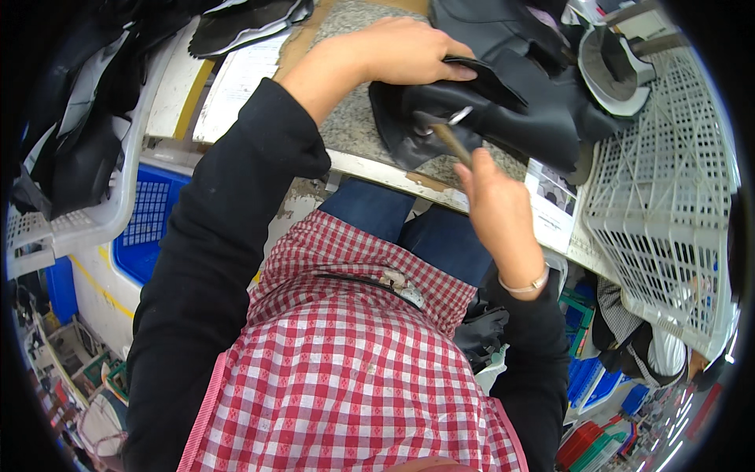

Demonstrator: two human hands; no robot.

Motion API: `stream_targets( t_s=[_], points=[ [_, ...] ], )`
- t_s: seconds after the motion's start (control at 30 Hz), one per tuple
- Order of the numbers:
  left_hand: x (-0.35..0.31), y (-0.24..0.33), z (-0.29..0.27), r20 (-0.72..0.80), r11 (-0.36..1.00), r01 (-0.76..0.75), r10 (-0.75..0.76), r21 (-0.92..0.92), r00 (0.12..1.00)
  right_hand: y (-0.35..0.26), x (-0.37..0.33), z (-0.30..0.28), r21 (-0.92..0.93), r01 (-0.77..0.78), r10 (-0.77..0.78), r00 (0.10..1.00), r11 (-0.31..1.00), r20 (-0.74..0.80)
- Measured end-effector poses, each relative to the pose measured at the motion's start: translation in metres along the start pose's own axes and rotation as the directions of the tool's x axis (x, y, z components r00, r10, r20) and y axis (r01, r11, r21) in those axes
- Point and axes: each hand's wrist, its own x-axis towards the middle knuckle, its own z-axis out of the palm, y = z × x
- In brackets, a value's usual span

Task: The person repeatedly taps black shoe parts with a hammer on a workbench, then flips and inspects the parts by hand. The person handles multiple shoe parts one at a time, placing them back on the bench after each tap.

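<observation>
My left hand (413, 51) pinches the folded edge of a black leather boot upper (519, 122), thumb on top and the other fingers partly hidden. The upper lies on a speckled stone slab (342, 118) at the table's front. In my right hand (499, 212) is a hammer (452, 145), held by its wooden handle. Its shiny metal head is over the near left part of the leather, slightly blurred; I cannot tell whether it touches. More black leather pieces (491, 27) lie heaped just beyond.
A white plastic basket (668, 197) stands tilted at the right table edge, beside a printed sheet (550, 208). On the left, another white basket (130, 173) holds black pieces, above a blue crate (145, 212). Cut black parts (244, 27) lie on papers at the far left.
</observation>
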Motion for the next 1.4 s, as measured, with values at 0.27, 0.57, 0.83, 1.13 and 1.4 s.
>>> stream_targets(
  t_s=[0.27,0.57,0.83,1.13,1.4],
  points=[
    [0.003,0.000,-0.023,0.186,0.978,-0.032,0.071,-0.205,0.980,0.003,-0.009,-0.004,0.055,-0.055,0.051,0.996,0.997,0.079],
    [0.001,0.000,-0.024,0.201,0.989,-0.021,0.052,-0.149,0.978,0.005,-0.017,0.002,0.095,-0.064,0.055,0.995,0.993,0.087],
    [-0.007,0.008,-0.035,0.238,0.989,-0.002,0.037,-0.147,0.971,0.012,-0.011,-0.017,0.107,-0.184,0.170,0.977,0.977,0.125],
    [-0.050,0.003,0.026,-0.337,0.992,0.068,-0.098,-0.102,0.936,0.033,-0.038,0.029,0.168,-0.168,0.163,0.986,0.971,0.045],
    [-0.101,0.032,0.041,-0.293,0.806,0.331,-0.510,-0.490,0.809,0.017,-0.056,0.041,0.497,-0.261,0.270,0.961,0.827,0.056]
  ],
)
